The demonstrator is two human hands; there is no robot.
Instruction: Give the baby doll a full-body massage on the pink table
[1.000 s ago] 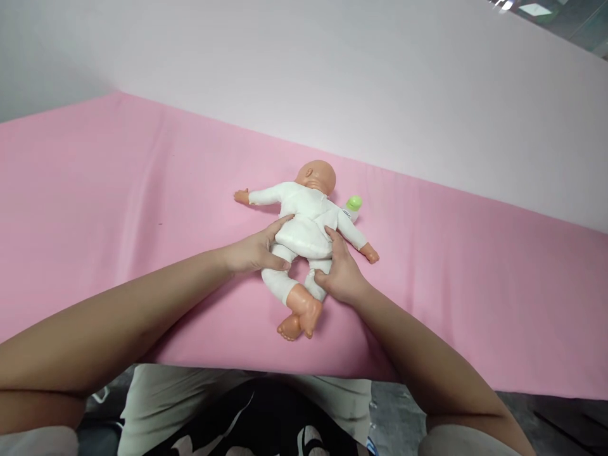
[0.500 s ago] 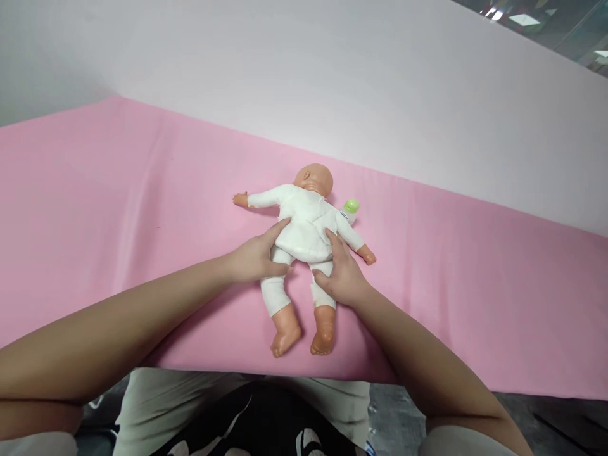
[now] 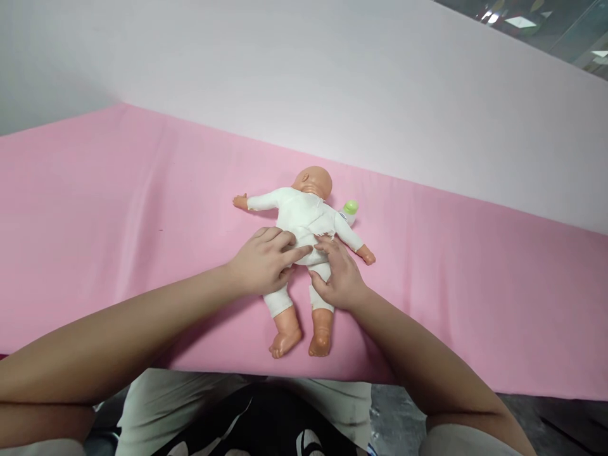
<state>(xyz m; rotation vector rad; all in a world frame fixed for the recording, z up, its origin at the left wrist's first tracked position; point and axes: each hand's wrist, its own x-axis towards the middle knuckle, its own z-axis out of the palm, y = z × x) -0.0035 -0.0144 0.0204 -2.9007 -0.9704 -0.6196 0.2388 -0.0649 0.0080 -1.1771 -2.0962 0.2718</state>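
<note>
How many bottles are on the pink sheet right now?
1. The bottle, green-capped, lies just past the doll on its right, partly hidden behind its arm. Both hands rest on the doll's lower body; the doll or hands might hide another.

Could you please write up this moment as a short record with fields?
surface: pink cloth over a table, pale wall behind
doll: baby doll in white clothing, lying flat, head away from the person, arms spread, bare feet near the table edge
left hand: left hand resting on the doll's hips, fingers flat
right hand: right hand on the doll's right thigh and hip
nearby: green-capped bottle beside the doll's shoulder
</note>
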